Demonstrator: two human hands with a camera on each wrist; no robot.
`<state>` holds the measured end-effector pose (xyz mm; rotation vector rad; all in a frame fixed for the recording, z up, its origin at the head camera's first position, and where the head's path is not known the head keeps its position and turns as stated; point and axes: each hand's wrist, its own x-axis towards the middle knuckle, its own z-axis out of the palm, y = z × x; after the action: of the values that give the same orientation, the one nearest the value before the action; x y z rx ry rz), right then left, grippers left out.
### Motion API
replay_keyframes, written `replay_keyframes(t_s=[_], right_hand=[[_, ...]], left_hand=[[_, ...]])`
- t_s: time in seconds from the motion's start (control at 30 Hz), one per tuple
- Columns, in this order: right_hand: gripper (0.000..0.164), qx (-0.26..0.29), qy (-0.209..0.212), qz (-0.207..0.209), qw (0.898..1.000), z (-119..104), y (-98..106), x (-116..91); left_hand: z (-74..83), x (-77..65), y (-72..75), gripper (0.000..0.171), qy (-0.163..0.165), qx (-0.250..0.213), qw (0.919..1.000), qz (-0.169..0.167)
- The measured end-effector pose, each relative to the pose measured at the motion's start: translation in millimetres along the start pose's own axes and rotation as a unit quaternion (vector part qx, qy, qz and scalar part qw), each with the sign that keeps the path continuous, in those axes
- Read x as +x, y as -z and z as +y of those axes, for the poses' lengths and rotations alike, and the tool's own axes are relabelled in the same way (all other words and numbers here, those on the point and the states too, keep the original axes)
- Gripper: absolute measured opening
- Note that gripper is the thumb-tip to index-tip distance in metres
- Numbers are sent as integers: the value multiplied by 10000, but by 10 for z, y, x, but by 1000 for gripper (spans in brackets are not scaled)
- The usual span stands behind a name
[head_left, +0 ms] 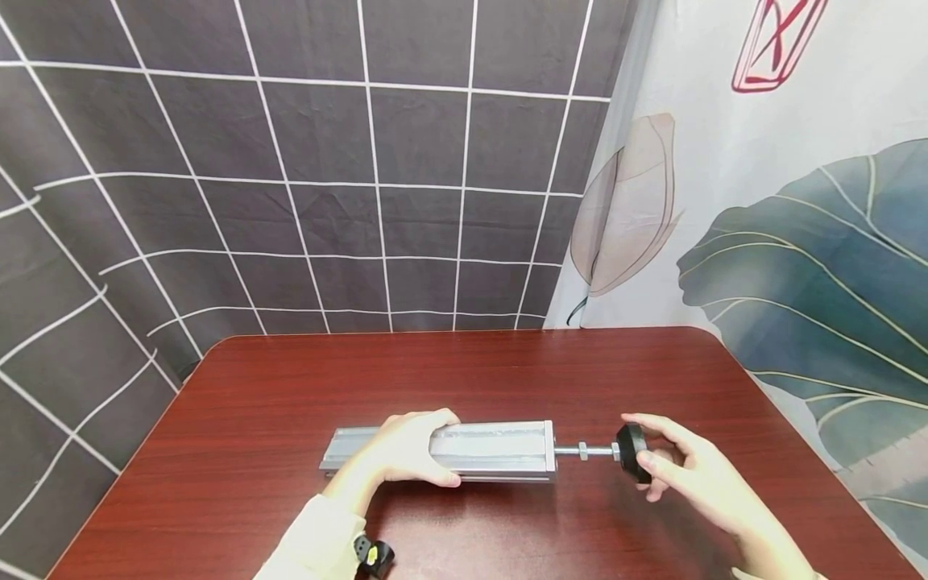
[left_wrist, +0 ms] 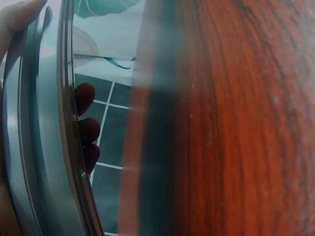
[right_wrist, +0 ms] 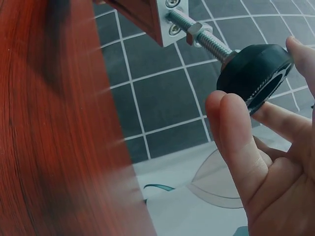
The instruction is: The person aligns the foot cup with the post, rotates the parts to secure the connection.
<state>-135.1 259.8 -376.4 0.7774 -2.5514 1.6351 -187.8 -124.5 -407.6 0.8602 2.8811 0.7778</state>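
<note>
Over the table (head_left: 464, 370), I see the left hand (head_left: 413, 447) gripping the bar (head_left: 500, 451) and the right hand (head_left: 685, 466) pinching the foot (head_left: 631, 451), its bolt (head_left: 600, 452) already in the end plate (head_left: 550, 448), though the nut (head_left: 583, 451) stands apart, so tightening seems left.

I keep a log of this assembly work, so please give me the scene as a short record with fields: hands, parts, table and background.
left hand: grips the metal profile
right hand: holds the black foot at its rim
threaded rod: runs from the end plate to the foot
nut: partway along the rod
table: reddish-brown, wood-grained
background: grey gridded cloth, white leaf-print cloth at right
</note>
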Motion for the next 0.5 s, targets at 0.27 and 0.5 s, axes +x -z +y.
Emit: replay_keyframes(t_s=[0.27, 0.5], right_hand=[[80, -83, 556, -162, 9983, 44, 78, -24], [85, 589, 1785, -525, 9808, 144, 75, -9]], left_hand=[[-4, 23, 5, 64, -2, -52, 10000, 30], [-4, 47, 28, 64, 11, -86, 10000, -23]])
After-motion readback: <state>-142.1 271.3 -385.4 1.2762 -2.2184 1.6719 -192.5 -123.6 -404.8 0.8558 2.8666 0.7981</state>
